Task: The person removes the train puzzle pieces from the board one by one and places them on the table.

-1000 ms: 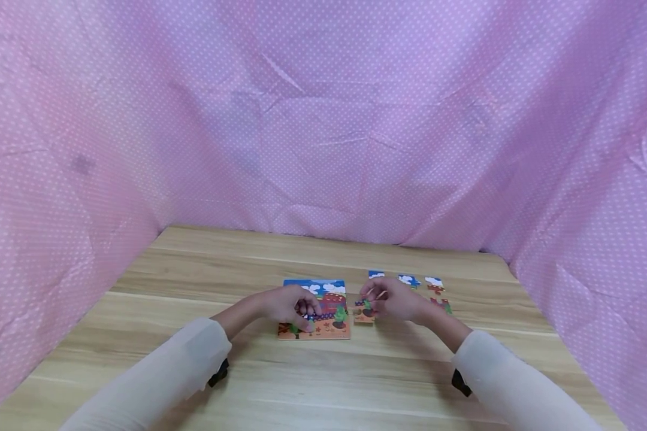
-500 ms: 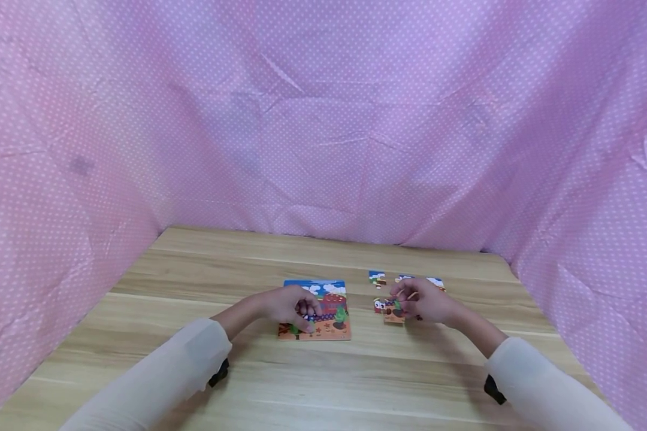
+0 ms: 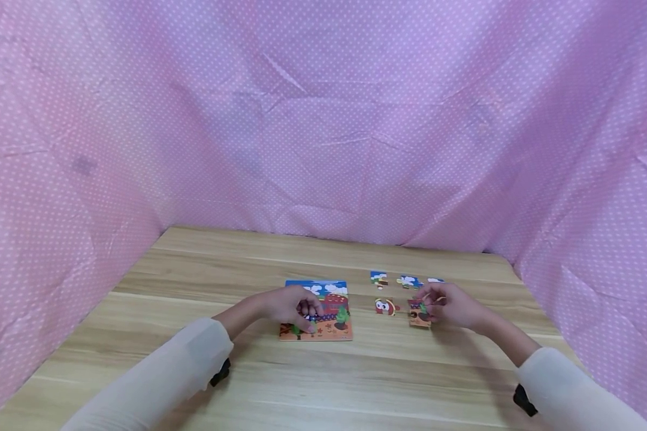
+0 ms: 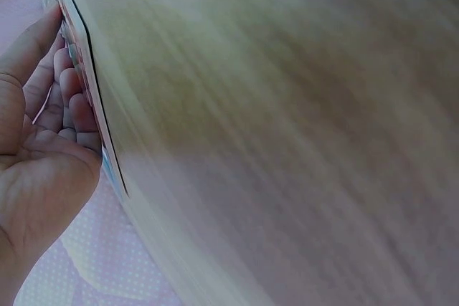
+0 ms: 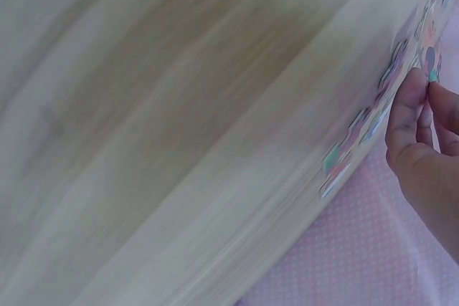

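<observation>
In the head view, my left hand (image 3: 293,306) rests on the assembled picture puzzle (image 3: 329,328), its fingers loosely bent. The left wrist view has the same hand (image 4: 43,120) with its fingertips touching the puzzle's face. To the right, my right hand (image 3: 453,305) pinches a jigsaw piece (image 3: 416,320) with orange ground and a green plant between thumb and fingers. The right wrist view shows that piece (image 5: 430,44) lifted above the table, tilted. Left of it lies a red piece with white eyes (image 3: 384,306).
Behind the right hand lie several loose pieces, among them a blue and white cloud piece (image 3: 410,281) and another sky piece (image 3: 378,278). One at the far right is partly hidden by the hand. A pink dotted cloth (image 3: 323,149) hangs around the wooden table (image 3: 323,383).
My right hand has moved rightward with the jigsaw piece, away from the assembled puzzle, uncovering the red eyed piece. My left hand has stayed on the puzzle.
</observation>
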`<state>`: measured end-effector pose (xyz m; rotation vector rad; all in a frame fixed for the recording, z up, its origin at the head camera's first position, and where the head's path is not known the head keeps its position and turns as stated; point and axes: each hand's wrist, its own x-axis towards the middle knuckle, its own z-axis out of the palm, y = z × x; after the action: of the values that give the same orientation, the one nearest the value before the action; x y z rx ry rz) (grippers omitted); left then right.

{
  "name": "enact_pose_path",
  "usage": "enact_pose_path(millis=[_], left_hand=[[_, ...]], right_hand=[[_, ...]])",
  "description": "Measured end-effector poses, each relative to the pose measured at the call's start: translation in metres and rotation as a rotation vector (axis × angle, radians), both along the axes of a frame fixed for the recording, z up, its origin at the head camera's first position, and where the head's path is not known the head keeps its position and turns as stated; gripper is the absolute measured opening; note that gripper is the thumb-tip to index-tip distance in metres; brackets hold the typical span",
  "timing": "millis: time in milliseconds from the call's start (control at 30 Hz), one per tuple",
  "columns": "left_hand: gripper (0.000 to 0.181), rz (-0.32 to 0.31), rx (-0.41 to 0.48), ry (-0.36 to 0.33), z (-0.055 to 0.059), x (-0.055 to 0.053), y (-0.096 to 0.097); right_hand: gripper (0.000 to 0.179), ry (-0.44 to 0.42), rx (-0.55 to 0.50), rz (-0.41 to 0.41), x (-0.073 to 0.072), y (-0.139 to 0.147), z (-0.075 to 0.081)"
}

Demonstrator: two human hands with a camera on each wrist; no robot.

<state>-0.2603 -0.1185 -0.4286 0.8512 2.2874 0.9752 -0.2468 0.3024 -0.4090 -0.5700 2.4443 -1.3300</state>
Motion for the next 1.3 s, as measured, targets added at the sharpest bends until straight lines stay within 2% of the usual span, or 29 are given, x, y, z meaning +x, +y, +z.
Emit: enact_pose_path(millis=[200,367,567,833,1067,1300], left_hand=[[0.025,-0.003,0.001,0.002,0.0,0.0,-0.001],[0.025,-0.006,-0.001,0.006,0.0,0.0,-0.001],[0.025,0.004,0.001,-0.008,0.001,0.001,-0.001],[0.025,0.007,0.005,-0.016,0.001,0.0,0.0],[0.024,0.002,-0.018,0.017,-0.002,-0.001,0.0],[0.024,0.01,-0.01,0.003,-0.003,-0.001,0.0]], right_hand=[[0.03,0.017,0.008,-0.002,0.003,0.018,0.0],[0.03,-0.007,0.005,0.005,0.006,0.03,0.002],[0.027,-0.023,0.016,0.05,0.009,0.046,0.004],[0.032,-0.024,0.046,0.11,0.009,0.066,0.002],[0.036,-0.09,0.067,0.122,0.013,0.076,-0.004],[0.036,-0.038,0.081,0.114,0.015,0.075,-0.008]])
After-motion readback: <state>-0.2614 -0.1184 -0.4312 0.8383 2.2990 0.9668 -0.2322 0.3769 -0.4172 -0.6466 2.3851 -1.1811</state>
